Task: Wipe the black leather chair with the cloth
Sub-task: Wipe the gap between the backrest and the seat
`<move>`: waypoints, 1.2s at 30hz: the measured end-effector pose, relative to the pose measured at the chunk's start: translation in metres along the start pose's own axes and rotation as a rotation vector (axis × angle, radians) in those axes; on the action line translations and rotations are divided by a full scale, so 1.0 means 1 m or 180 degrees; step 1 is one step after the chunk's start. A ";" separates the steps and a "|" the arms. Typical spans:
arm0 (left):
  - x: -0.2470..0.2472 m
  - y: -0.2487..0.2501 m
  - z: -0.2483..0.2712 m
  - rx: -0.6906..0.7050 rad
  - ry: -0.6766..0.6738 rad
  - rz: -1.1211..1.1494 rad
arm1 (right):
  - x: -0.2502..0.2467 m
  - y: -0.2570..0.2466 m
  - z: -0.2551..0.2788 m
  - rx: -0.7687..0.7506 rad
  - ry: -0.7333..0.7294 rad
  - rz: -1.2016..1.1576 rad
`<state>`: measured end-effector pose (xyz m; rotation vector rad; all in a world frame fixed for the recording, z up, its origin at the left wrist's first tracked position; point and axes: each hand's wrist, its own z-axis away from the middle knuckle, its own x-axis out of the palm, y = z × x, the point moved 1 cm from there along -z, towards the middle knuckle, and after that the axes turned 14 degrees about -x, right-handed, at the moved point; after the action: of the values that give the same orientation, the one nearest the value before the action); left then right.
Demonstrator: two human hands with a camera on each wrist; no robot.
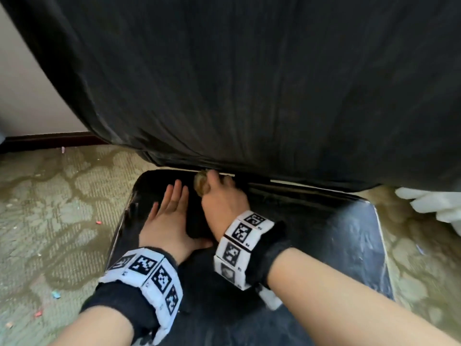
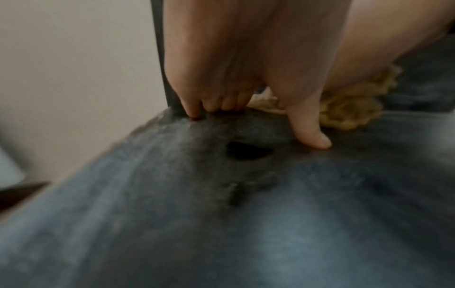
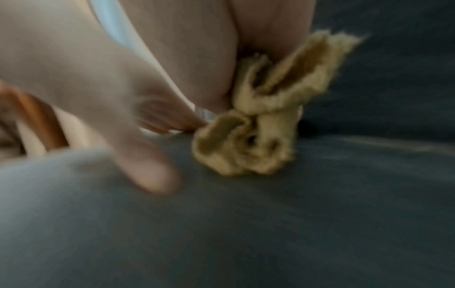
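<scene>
The black leather chair fills the head view, with its backrest above and its seat below. My left hand lies flat on the left part of the seat with straight fingers and holds nothing. Just right of it, my right hand grips a crumpled yellow-tan cloth and presses it against the rear of the seat, under the backrest's lower edge. The right wrist view shows the bunched cloth on the leather. In the left wrist view my fingertips touch the dusty seat, and the cloth shows behind the thumb.
Patterned beige carpet with small bits of coloured litter surrounds the chair. A white wall with a dark baseboard stands at the left. White foam-like pieces lie on the floor to the seat's right.
</scene>
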<state>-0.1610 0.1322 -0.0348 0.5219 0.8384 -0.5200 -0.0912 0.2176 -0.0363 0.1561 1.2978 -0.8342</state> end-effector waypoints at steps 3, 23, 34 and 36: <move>-0.004 -0.004 0.000 0.0026 0.0032 -0.0186 | -0.004 0.057 0.014 0.0475 0.0080 0.0268; 0.010 0.038 -0.001 0.0506 -0.0322 -0.0939 | -0.018 0.046 0.029 0.0793 0.0079 -0.0509; 0.012 0.041 0.000 0.0464 -0.0290 -0.0850 | -0.045 0.136 0.069 0.1509 -0.0110 0.0287; 0.011 0.040 -0.001 0.0434 -0.0275 -0.0887 | -0.027 0.104 0.049 0.1076 -0.0038 -0.0011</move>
<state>-0.1307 0.1600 -0.0354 0.5061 0.8007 -0.8546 0.0112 0.2768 -0.0332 0.4158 1.1382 -1.0521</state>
